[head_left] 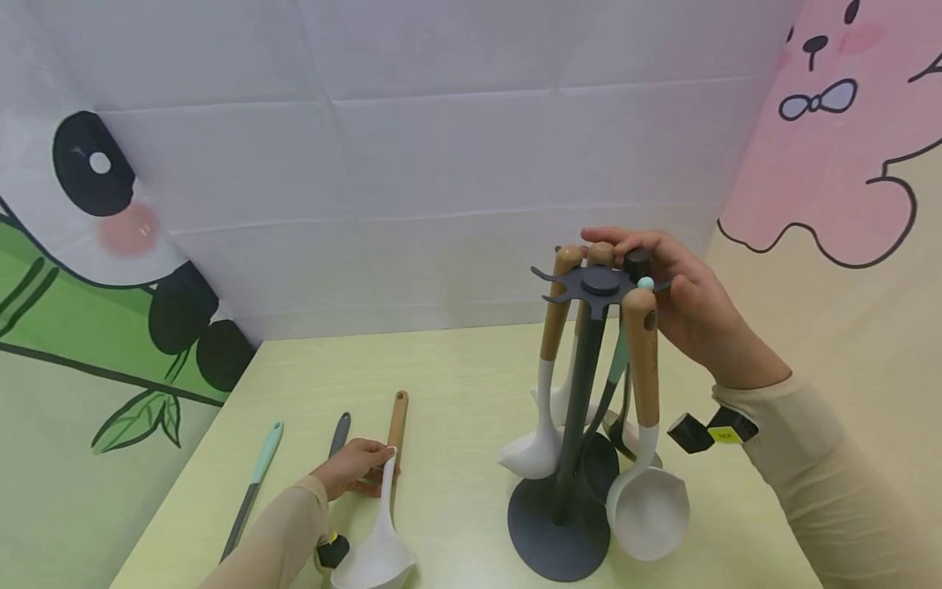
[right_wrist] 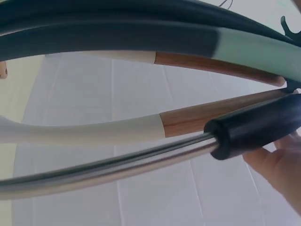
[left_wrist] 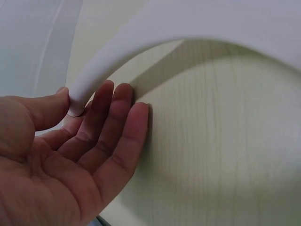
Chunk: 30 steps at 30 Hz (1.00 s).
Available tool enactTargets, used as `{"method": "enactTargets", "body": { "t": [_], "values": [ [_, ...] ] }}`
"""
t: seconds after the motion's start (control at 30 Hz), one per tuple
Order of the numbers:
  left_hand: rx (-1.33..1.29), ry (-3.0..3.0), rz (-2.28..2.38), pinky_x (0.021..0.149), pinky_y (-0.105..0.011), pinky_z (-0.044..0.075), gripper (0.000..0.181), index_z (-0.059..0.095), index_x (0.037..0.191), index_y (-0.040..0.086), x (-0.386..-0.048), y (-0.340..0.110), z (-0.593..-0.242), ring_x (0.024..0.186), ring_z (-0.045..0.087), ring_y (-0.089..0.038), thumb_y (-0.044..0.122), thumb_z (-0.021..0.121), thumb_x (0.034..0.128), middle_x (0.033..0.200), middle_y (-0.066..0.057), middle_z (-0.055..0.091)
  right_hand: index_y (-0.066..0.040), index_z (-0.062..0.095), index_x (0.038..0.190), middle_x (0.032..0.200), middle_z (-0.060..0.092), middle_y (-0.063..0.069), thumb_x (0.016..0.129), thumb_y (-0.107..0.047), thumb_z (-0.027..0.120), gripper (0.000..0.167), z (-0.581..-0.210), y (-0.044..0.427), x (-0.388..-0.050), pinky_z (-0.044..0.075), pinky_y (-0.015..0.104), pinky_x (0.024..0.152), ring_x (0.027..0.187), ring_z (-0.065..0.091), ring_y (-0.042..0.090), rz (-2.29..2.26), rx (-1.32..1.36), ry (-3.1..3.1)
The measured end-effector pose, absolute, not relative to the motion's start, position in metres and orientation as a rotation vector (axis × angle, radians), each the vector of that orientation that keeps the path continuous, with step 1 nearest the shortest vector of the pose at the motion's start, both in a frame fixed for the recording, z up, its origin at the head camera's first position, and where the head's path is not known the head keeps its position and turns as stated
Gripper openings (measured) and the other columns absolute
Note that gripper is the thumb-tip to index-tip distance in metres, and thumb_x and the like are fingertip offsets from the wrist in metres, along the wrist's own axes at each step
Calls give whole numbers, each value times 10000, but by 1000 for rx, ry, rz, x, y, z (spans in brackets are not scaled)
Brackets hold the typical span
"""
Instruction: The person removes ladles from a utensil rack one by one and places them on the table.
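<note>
My left hand [head_left: 359,468] pinches the stem end of a white ladle [head_left: 381,540] between thumb and fingers, low over the table. The left wrist view shows the stem tip at my thumb, the other fingers loosely bent beneath. My right hand [head_left: 692,307] is at the top of a dark utensil rack [head_left: 601,282], its fingers around the black handle [right_wrist: 258,127] of a metal-stemmed utensil; that utensil's head is partly hidden. Beside it hang a wooden-handled white ladle [head_left: 648,507], another white ladle [head_left: 540,446] and a mint-handled dark utensil [head_left: 599,466].
On the pale table [head_left: 456,393] lie a mint-handled utensil [head_left: 253,487] at left, a grey handle [head_left: 340,433] partly behind my left hand, and a wooden handle [head_left: 398,417] behind the white ladle. The rack's round base [head_left: 540,540] stands right of centre. A white cloth [head_left: 441,164] hangs behind.
</note>
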<state>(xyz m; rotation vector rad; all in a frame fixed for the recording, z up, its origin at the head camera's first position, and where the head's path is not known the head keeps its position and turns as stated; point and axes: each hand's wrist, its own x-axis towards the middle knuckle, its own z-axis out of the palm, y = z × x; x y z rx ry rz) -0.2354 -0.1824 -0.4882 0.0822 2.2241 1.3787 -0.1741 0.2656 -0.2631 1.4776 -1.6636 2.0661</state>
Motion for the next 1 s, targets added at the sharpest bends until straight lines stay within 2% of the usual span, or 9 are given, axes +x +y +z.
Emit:
{"method": "enactTargets", "body": {
  "t": [0.1, 0.3, 0.43, 0.57, 0.7, 0.83, 1.0],
  "values": [
    [78, 2231, 1368, 666, -347, 587, 299, 644, 1055, -79, -235, -183, -487, 756, 662, -143, 180, 493, 1058, 932, -98, 733, -73, 526, 1289, 1557, 328, 174, 1015, -387, 529, 416, -261, 266, -176, 374, 357, 1101, 1442, 263, 366, 2104, 1556, -1667],
    [36, 2296, 1311, 653, -344, 580, 309, 658, 1044, -73, -235, -181, -488, 725, 631, -162, 179, 479, 1060, 880, -72, 716, -77, 493, 1337, 1588, 249, 185, 1029, -276, 386, 382, -259, 266, -180, 320, 386, 1141, 1466, 186, 375, 2181, 1720, -1605],
    [-11, 2326, 1304, 672, -367, 587, 302, 649, 1067, -81, -235, -181, -489, 744, 635, -186, 179, 496, 1052, 866, -77, 690, -65, 495, 1344, 1572, 269, 188, 1022, -253, 412, 382, -260, 266, -183, 354, 386, 1122, 1461, 199, 363, 2226, 1748, -1562],
    [-20, 2371, 1311, 704, -412, 594, 322, 592, 1158, -117, -236, -182, -488, 783, 655, -214, 172, 543, 1024, 899, -104, 686, -43, 509, 1326, 1525, 327, 188, 1018, -250, 445, 377, -262, 268, -185, 380, 363, 1096, 1440, 237, 345, 2221, 1720, -1550],
    [-25, 2431, 1344, 711, -428, 592, 391, 502, 1269, -134, -236, -184, -481, 838, 681, -259, 143, 549, 997, 1008, -176, 691, -31, 521, 1311, 1488, 364, 183, 1013, -244, 454, 373, -263, 269, -186, 370, 357, 1098, 1426, 242, 345, 2202, 1706, -1549],
    [14, 2539, 1399, 713, -403, 579, 488, 385, 1404, -94, -235, -182, -469, 944, 664, -303, 126, 532, 994, 1182, -248, 611, -29, 540, 1295, 1468, 392, 177, 1005, -241, 474, 365, -263, 269, -186, 355, 362, 1104, 1419, 251, 343, 2215, 1693, -1530],
    [124, 2625, 1557, 800, -386, 559, 567, 290, 1493, -19, -229, -168, -450, 1102, 601, -353, 96, 540, 998, 1322, -266, 533, -30, 558, 1287, 1447, 421, 167, 996, -236, 498, 361, -266, 269, -184, 357, 368, 1097, 1405, 272, 335, 2247, 1669, -1498]
  ]
}}
